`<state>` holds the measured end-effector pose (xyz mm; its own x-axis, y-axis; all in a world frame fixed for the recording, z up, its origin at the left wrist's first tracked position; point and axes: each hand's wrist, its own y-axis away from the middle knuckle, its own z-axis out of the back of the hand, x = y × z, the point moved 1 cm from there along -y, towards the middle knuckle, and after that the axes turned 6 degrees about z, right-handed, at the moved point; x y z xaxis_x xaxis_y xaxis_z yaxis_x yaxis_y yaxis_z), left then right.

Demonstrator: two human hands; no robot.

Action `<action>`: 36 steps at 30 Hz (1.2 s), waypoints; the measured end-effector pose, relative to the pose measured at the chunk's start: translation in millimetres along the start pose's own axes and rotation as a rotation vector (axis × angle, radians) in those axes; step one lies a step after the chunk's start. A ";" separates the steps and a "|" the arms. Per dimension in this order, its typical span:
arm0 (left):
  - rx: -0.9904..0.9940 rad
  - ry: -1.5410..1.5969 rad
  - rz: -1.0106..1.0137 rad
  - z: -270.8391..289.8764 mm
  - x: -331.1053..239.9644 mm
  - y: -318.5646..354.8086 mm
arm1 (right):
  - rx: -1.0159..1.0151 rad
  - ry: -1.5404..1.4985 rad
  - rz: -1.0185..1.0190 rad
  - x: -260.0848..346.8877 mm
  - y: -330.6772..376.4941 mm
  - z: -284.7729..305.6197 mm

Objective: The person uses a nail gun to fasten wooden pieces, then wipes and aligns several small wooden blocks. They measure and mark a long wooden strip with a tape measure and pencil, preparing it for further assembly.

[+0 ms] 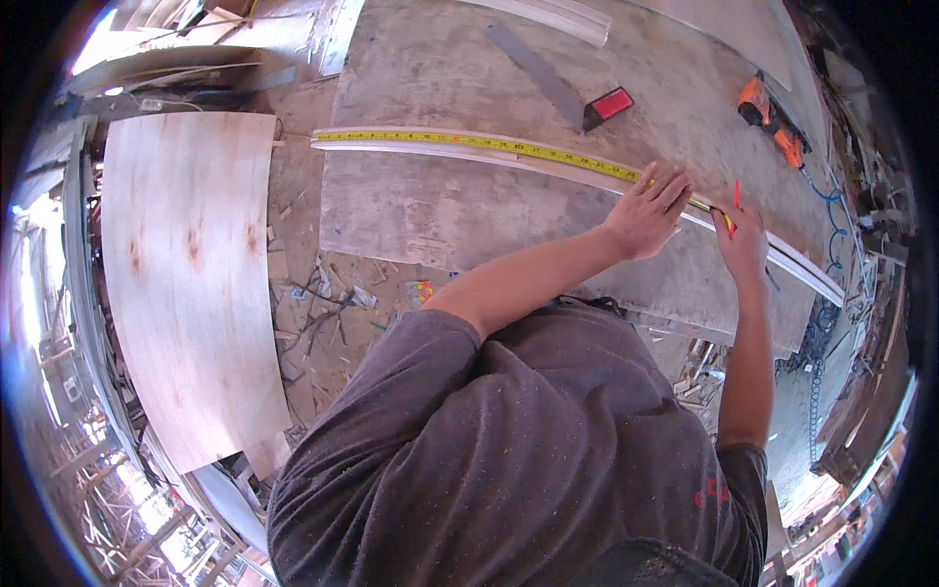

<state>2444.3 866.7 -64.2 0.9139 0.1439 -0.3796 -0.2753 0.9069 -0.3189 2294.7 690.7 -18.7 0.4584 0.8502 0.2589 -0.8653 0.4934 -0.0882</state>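
A yellow tape measure blade [469,144] lies stretched along a long pale strip [430,152] on the workbench. My left hand [648,210] rests over the blade and strip, its fingers extended and pressing down. Just to its right, my right hand [745,245] is closed around a thin red pencil or pen [737,193], whose end sticks up past the fingers. Something yellow and dark also shows at that grip; whether it is the tape's case I cannot tell. Beyond the hands, a square [548,78] with a grey blade and a red-and-black handle lies flat.
An orange power tool [773,122] with a blue coiled hose [834,210] lies at the far right of the workbench [421,210]. White profiled strips [558,18] sit at the far edge. To the left stands a pale plywood sheet [191,293]. Scraps litter the floor [337,323].
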 end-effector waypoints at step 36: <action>0.196 -0.163 0.057 -14.9 -15.7 -12.1 | -0.244 0.061 0.011 -130.3 59.8 32.3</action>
<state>2428.8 847.5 -67.3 0.9387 0.2448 -0.2426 -0.2796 0.9525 -0.1209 2176.6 603.5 -26.7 0.4668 0.8619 0.1983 -0.7995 0.5071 -0.3220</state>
